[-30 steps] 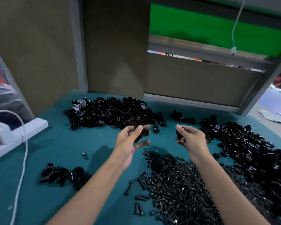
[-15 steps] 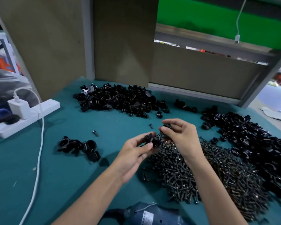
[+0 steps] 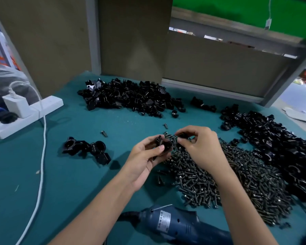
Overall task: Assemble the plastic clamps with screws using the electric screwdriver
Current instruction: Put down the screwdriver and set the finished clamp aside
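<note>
A heap of black screws [image 3: 228,177] is spreading across the teal bench [image 3: 74,183], with the blue electric screwdriver [image 3: 177,225] lying nearest the person. Above the heap, the left hand [image 3: 145,156] is curling its fingers around a black clamp half [image 3: 162,143], while the right hand [image 3: 200,147] is pinching a second clamp piece [image 3: 183,135] beside it. If the halves are meeting misaligned, the screw will likely be binding or dropping into the heap.

Clamp parts [image 3: 131,98]: black, heaped at worktop's far edge and right edge.
Screws [image 3: 219,181]: dark pile, right of centre.
Electric screwdriver [image 3: 182,225]: blue, lying at near edge.
</note>
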`<move>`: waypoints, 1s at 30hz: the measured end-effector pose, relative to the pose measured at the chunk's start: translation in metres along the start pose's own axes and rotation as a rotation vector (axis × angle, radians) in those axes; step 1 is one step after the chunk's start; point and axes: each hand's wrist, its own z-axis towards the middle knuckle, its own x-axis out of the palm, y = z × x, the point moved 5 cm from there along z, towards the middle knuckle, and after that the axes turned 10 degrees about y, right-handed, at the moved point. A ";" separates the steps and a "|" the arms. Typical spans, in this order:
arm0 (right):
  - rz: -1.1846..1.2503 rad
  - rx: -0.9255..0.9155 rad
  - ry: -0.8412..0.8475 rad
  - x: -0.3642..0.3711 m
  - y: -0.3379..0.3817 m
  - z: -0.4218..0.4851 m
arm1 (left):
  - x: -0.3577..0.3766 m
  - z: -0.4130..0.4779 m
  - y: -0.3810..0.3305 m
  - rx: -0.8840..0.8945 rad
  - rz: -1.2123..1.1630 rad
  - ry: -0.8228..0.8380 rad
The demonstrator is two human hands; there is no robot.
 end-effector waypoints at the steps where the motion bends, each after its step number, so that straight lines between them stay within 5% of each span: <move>1: -0.040 0.044 0.033 -0.002 -0.012 0.006 | -0.002 0.000 0.000 -0.005 -0.006 -0.012; 5: -0.048 0.258 -0.004 -0.035 -0.082 0.035 | -0.007 0.001 -0.002 -0.029 -0.015 -0.042; 14: 0.072 0.614 -0.430 -0.108 -0.214 0.044 | -0.009 0.003 0.002 -0.040 -0.007 -0.058; 24: -0.408 0.710 -0.244 -0.107 -0.227 0.075 | -0.021 0.009 0.004 -0.064 0.053 -0.038; 30: -0.391 0.582 -0.161 -0.098 -0.225 0.114 | -0.023 0.013 0.008 -0.053 0.033 -0.007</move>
